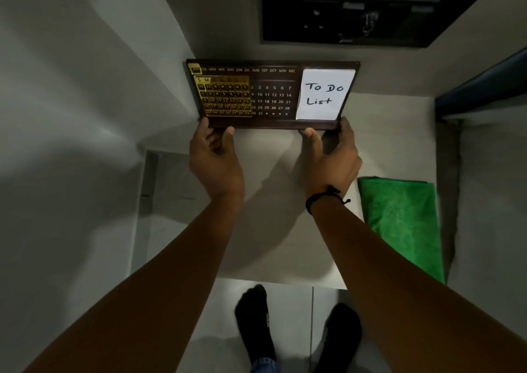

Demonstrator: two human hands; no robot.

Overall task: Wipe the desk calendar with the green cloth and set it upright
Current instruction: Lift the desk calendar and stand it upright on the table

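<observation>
We see our left hand (214, 155) clamped on the lower left corner of the dark brown wooden desk calendar (272, 94), thumb on the front edge and fingers behind, while our right hand (330, 153) grips the lower right corner the same way; a black cord bracelet (322, 198) circles that wrist. The calendar faces us, its face upright, at the back of a pale ledge (273, 173), close to the wall; whether its base touches the ledge we cannot tell. It bears a gold sliding date frame (225, 97) at left and a white paper note (325, 94) reading "To Do List" at right. The folded green microfibre cloth (402, 224) lies on the ledge to our right, apart from the calendar.
</observation>
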